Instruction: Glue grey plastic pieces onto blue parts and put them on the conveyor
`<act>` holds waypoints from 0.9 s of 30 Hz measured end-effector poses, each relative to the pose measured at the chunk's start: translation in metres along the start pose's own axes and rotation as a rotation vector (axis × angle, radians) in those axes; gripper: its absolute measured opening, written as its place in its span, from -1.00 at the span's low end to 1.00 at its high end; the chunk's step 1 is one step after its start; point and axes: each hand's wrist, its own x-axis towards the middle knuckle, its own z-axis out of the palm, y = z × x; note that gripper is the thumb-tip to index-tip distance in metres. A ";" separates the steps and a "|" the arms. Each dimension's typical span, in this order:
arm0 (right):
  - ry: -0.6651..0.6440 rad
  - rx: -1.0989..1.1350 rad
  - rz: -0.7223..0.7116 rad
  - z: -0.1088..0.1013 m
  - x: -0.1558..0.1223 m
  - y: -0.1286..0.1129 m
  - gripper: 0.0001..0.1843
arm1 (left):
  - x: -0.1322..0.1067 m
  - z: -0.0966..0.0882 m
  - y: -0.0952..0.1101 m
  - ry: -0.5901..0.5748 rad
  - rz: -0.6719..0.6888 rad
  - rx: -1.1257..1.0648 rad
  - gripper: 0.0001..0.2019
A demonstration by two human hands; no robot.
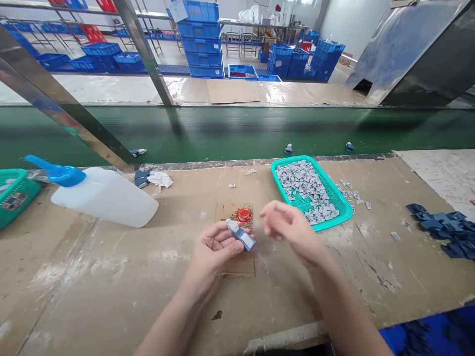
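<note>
Your workspace was bright, its light fairly even. Streaked reflections and darker patches marked the green belt (230,128); glare showed on the slanted metal post (144,49). Shadows on your tabletop (129,277) were soft. Your right hand (291,225) appeared slightly blurred. Wide-angle distortion stretched the outer edges.

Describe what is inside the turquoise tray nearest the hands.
The turquoise tray holds many small light-grey pieces, with patches of its perforated floor showing between them. Anything beneath the top pieces is covered and cannot be seen.
</note>
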 end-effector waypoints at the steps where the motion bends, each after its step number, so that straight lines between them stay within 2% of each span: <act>1: 0.143 -0.081 -0.045 -0.010 0.000 -0.001 -0.67 | -0.001 0.001 0.000 -0.007 -0.020 -0.033 -0.75; 3: 0.498 -0.353 -0.087 -0.033 0.001 0.003 -0.64 | -0.001 0.001 -0.001 -0.027 -0.048 -0.087 -0.75; 4: 0.643 -0.531 -0.061 -0.045 0.001 0.007 -0.65 | -0.001 0.001 -0.002 -0.038 -0.062 -0.108 -0.74; 5: 0.728 -0.718 -0.012 -0.056 0.001 0.011 -0.66 | -0.001 0.000 -0.003 -0.052 -0.079 -0.123 -0.72; 7: 0.719 -1.033 0.116 -0.074 0.002 0.020 -0.66 | 0.000 -0.001 -0.003 -0.057 -0.117 -0.131 -0.69; 9: 0.609 -1.194 0.241 -0.083 0.003 0.026 -0.67 | 0.000 0.000 -0.001 -0.019 -0.144 -0.110 -0.67; 12: 0.484 -1.198 0.359 -0.083 0.007 0.025 -0.80 | 0.001 -0.001 0.009 0.070 -0.138 -0.054 -0.64; 15: 0.448 -1.164 0.435 -0.077 0.011 0.017 -0.84 | 0.013 -0.009 0.021 0.114 -0.075 0.051 -0.59; 17: 0.440 -1.170 0.467 -0.074 0.013 0.012 -0.83 | 0.033 -0.016 0.031 0.130 0.052 0.187 -0.56; 20: 0.443 -1.205 0.477 -0.074 0.014 0.010 -0.82 | 0.081 -0.024 0.047 0.112 0.260 0.456 -0.52; 23: 0.440 -1.221 0.484 -0.074 0.016 0.011 -0.73 | 0.142 -0.024 0.063 0.076 0.342 0.773 -0.48; 27: 0.435 -1.170 0.454 -0.073 0.019 0.010 -0.75 | 0.217 -0.018 0.079 0.129 0.416 1.071 -0.52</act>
